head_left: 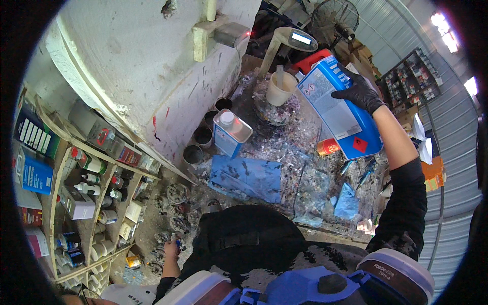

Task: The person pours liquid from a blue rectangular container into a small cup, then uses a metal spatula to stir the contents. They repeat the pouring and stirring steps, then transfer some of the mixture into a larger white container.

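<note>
My right hand point(358, 93), in a black glove, is shut on a large blue rectangular can point(333, 104) with a pale label and a red diamond mark. The can is held tilted above the bench, its top end close to a white plastic cup point(281, 91). No stream of liquid can be made out. A translucent stick point(280, 73) stands in the cup, which rests on a round, paint-crusted stand point(274, 116) below a small lit display point(302, 38). A smaller blue-and-silver can point(230, 136) with a white cap stands to the left. My left hand does not show.
Blue cloths point(245, 175) and an orange tin point(328, 147) lie on the stained bench. Dark open pots point(203, 136) line the wall. Shelves point(96, 208) of bottles and cans stand left. A co-worker's bare hand point(172, 248) shows at lower left. A fan point(336, 19) is at the back.
</note>
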A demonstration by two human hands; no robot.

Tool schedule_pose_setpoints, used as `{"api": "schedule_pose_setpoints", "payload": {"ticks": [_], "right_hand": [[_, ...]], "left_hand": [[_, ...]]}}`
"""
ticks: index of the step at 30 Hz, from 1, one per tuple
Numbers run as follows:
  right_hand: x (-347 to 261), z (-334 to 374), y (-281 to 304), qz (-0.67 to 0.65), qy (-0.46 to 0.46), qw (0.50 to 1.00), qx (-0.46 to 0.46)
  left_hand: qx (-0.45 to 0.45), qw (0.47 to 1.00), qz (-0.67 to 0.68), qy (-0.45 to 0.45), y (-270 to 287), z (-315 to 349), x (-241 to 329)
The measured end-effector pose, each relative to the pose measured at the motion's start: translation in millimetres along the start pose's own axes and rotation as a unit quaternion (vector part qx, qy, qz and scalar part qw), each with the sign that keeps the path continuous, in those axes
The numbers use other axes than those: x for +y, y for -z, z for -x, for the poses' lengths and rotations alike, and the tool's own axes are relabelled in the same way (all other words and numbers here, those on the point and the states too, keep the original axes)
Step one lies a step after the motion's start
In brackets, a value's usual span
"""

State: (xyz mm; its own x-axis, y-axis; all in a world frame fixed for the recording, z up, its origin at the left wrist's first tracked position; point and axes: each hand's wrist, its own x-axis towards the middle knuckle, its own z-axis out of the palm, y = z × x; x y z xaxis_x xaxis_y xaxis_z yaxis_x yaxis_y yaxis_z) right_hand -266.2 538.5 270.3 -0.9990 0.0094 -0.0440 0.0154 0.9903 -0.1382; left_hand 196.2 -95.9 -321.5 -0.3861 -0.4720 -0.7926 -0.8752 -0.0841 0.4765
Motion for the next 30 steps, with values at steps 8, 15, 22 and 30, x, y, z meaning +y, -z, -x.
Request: {"api": "schedule_pose_setpoints", "payload": {"ticks": [8, 15, 22, 30], "right_hand": [[-1.2, -5.2, -2.5, 0.056, 0.007, 0.998, 0.019], [-6.1, -15.0, 4.1, 0.051, 0.019, 0.998, -0.029], [-3.9, -16.6, 4.6, 0.059, 0.033, 0.997, -0.033], [-1.4, -11.6, 7.5, 0.051, 0.021, 0.998, -0.037]], "left_hand": [[0.043, 0.993, -0.1, -0.045, -17.6, -4.0, 4.1], [0.11, 0.97, -0.2, -0.087, -26.0, -12.2, -10.0], [0.049, 0.995, -0.082, -0.029, -36.7, -4.6, -10.2], [0.049, 0.994, -0.078, -0.055, -40.4, -5.5, -12.6]]}}
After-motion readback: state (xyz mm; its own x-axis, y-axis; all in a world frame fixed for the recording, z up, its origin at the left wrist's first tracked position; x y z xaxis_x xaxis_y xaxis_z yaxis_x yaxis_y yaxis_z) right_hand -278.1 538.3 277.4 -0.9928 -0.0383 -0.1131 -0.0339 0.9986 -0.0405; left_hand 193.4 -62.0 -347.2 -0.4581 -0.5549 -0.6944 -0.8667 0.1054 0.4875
